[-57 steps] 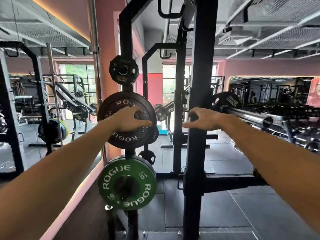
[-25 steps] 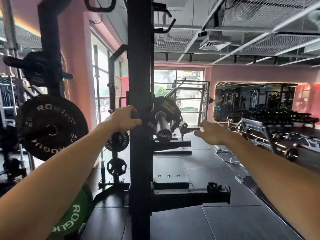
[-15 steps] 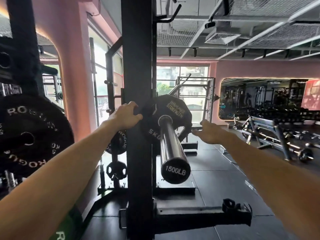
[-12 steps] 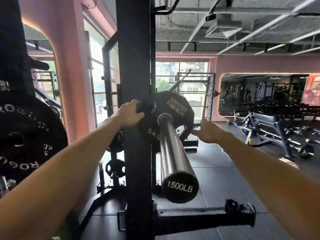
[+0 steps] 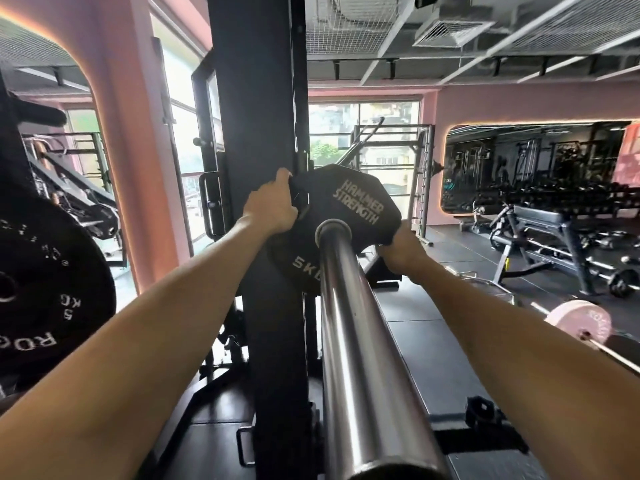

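Fingers (image 5: 282,178) of the left hand (image 5: 273,206) gripped the top of the 5 kg plate (image 5: 360,206), far along the barbell sleeve (image 5: 356,323). The right hand (image 5: 401,249), open moments earlier, had closed on its lower edge, likely to slide it off.

The bar (image 5: 360,341) runs off the bottom edge, so its near end is out of view. It covers part of the "5K" mark on the plate (image 5: 349,202). The fingers of the right hand (image 5: 401,249) are behind the plate. The left edge cuts the black disc (image 5: 45,289). The words on the pink disc (image 5: 578,325) are too blurry to read.
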Demonstrator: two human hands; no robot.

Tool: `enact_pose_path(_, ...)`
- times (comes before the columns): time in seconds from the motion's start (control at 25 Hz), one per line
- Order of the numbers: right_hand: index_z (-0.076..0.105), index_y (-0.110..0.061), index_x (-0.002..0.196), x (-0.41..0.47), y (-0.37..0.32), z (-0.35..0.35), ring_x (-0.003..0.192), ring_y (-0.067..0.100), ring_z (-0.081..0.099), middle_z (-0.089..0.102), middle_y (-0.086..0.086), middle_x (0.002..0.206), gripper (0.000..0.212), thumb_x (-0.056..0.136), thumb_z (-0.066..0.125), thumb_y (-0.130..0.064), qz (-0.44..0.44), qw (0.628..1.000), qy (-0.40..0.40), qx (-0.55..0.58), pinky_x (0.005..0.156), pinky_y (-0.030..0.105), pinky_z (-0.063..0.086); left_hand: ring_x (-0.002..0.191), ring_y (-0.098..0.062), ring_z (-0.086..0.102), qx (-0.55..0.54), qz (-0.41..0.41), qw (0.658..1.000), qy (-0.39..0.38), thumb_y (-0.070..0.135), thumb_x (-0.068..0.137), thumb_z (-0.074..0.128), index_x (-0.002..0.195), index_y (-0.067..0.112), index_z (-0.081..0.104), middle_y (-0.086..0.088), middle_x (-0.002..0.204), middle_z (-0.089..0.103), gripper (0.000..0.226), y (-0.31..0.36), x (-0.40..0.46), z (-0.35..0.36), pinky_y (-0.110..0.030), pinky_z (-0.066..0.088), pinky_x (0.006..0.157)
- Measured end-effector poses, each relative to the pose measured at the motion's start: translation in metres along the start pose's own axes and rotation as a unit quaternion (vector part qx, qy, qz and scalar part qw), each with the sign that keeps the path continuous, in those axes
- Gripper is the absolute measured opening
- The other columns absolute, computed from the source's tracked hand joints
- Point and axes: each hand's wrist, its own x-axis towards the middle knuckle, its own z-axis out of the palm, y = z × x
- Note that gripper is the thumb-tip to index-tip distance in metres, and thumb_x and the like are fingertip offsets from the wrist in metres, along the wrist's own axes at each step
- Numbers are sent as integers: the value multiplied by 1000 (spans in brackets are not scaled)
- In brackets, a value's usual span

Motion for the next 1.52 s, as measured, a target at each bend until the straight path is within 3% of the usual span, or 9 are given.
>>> enact_pose_path(0.12,41,-4,125,-11,-5,-7,106,33,58,61,15,115,50,82,65,-13,-13,999,26,-24,76,32,42,97,-40,60,22,-38,999,18,20,84,60,123,16,40,-14,100,62,44,4,-11,-6,-38,43,72)
enact_pose_path(0.32,55,-13,113,-52,-19,-35,100,32,60,66,11,104,38,77,67,-17,-37,995,64,-67,73,31,45,100,-43,61,31,-37,997,67,35,81,58,105,15,60,-18,105,65,32,6,-52,-32,-44,50,81)
enact_pose_path(0.44,53,-14,115,-90,-29,-57,100,34,60,65,10,103,41,76,67,-16,-53,995,48,-74,79,35,50,99,-43,61,14,-34,997,65,31,81,58,103,11,61,-20,105,65,31,11,-92,-56,-44,51,80)
enact_pose_path(0.8,46,-11,112,-257,-58,-138,86,31,54,56,8,95,37,80,63,-16,-106,987,44,-114,70,34,44,99,-43,62,27,-36,995,84,31,90,54,109,0,50,-20,107,63,36,46,-249,-149,-44,48,79)
enact_pose_path(0.96,41,-12,101,-327,-77,-176,86,30,52,50,8,93,28,81,61,-15,-125,980,36,-152,69,35,42,94,-40,63,20,-28,996,83,28,91,55,107,1,52,-17,102,64,32,59,-312,-191,-39,45,71)
enact_pose_path(1.08,40,-13,96,-369,-94,-192,85,30,53,50,8,92,28,80,63,-17,-127,978,19,-167,67,34,42,95,-41,63,24,-30,996,76,28,91,54,108,1,53,-18,103,64,32,58,-346,-223,-40,47,73)
enact_pose_path(1.36,44,-12,107,-440,-163,-169,89,29,53,48,5,93,33,81,65,-17,-156,974,-9,-163,71,36,44,90,-38,64,31,-50,995,75,30,91,55,106,3,55,-9,88,57,31,2,-405,-297,-40,49,73)
enact_pose_path(1.44,47,-8,115,-456,-193,-147,91,25,51,46,3,98,40,81,65,-15,-174,972,-7,-158,73,35,44,92,-38,64,37,-57,995,79,31,91,55,107,3,55,-11,91,58,32,-29,-419,-319,-42,49,76)
enact_pose_path(1.52,50,-8,106,-471,-225,-117,92,26,52,48,5,97,32,80,66,-17,-192,968,-10,-163,71,35,45,96,-39,63,51,-63,993,81,33,91,56,109,4,54,-15,101,62,34,-70,-431,-343,-43,49,79)
